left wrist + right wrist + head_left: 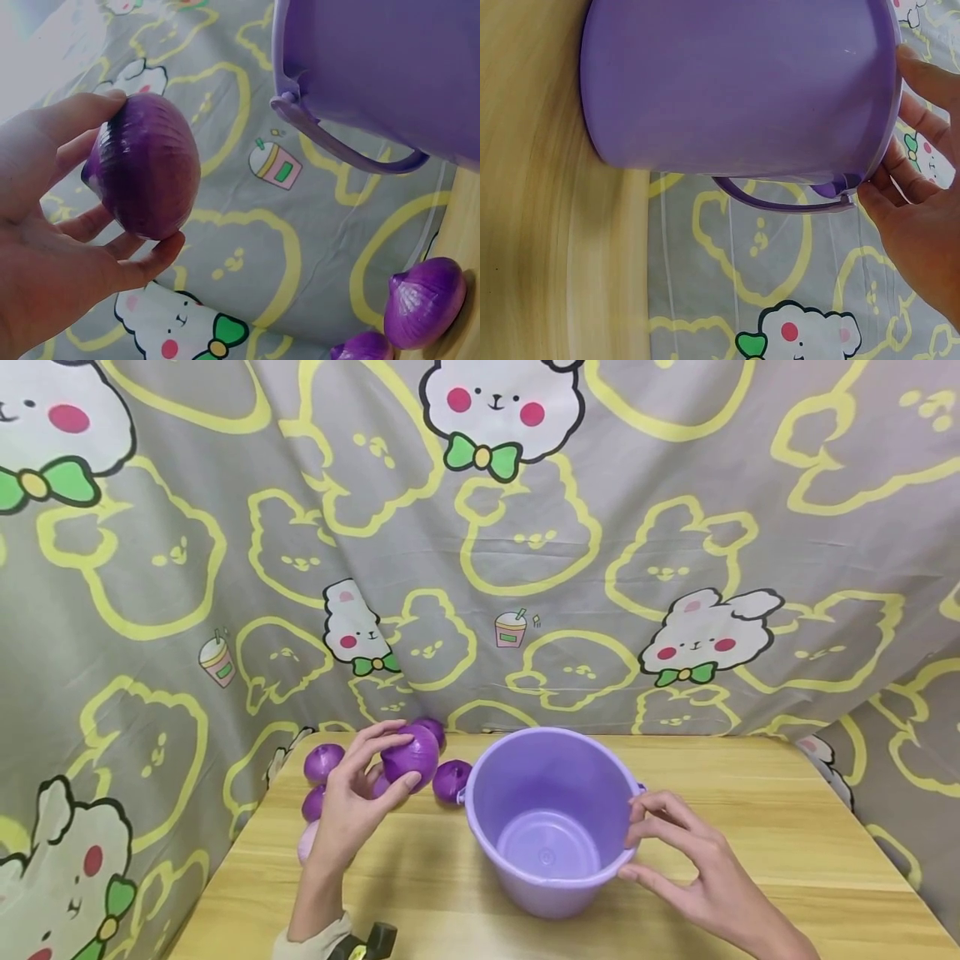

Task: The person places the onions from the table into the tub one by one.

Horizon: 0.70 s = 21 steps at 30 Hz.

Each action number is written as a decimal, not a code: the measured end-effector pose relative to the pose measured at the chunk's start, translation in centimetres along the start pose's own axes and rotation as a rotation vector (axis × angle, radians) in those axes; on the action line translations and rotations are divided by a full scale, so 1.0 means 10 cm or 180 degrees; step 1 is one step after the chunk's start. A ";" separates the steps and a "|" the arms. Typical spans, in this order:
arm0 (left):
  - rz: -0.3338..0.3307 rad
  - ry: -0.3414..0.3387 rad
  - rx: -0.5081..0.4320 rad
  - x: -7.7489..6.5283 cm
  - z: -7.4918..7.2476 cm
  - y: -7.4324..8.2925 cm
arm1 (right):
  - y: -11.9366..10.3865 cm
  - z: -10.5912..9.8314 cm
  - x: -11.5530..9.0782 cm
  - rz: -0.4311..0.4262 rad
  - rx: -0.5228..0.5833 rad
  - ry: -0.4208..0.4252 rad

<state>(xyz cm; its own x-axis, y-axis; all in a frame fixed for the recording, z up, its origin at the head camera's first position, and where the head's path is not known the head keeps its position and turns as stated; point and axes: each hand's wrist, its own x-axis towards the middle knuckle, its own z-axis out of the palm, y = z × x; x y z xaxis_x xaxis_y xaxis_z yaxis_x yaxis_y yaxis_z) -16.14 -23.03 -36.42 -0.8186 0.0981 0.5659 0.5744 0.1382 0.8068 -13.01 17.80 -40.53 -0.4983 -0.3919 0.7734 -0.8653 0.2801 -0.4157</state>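
Hanging above the surface (787, 835), just left of the bucket, a purple onion (412, 758) sits in the left hand (358, 810). Fingers and thumb cover parts of its skin, and its tapered tip points toward the palm, where shadow makes it hard to read. That hand grips it from the side, thumb nearer the viewer and fingers reaching over the top, with the forearm rising from the lower edge. A pale sleeve (315, 939) and a black wrist device (367, 943) are cut off there.

The lilac bucket (543, 897) stands upright, its far outer wall hidden in the head view; both wrist views crop it. Its handle (345, 154) hangs down the outside. The right hand (693, 864) pinches the rim, fingers bent and thumb lower, near a handle joint.

Other onions (324, 763) lie to the left; a paler one (307, 842) is partly behind the left arm, and another is mostly masked by the held one. Behind everything, a patterned curtain (555, 572) runs out of frame.
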 end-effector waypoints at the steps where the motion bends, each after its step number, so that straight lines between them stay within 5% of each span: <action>1: 0.0001 0.0004 -0.0007 0.00 0.01 0.00 | -0.01 0.00 0.00 -0.0003 0.0006 0.0001; 21: 0.0160 -0.0047 -0.0170 0.00 0.18 0.05 | -0.05 -0.01 0.04 -0.0050 0.0034 0.0025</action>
<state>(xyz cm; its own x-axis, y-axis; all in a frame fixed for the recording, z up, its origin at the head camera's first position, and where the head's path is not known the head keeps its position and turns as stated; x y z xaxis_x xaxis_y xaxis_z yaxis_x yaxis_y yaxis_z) -15.86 -21.18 -36.28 -0.7883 0.1181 0.6038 0.6137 0.0801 0.7855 -12.77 17.56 -39.96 -0.4843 -0.3892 0.7836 -0.8736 0.2647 -0.4084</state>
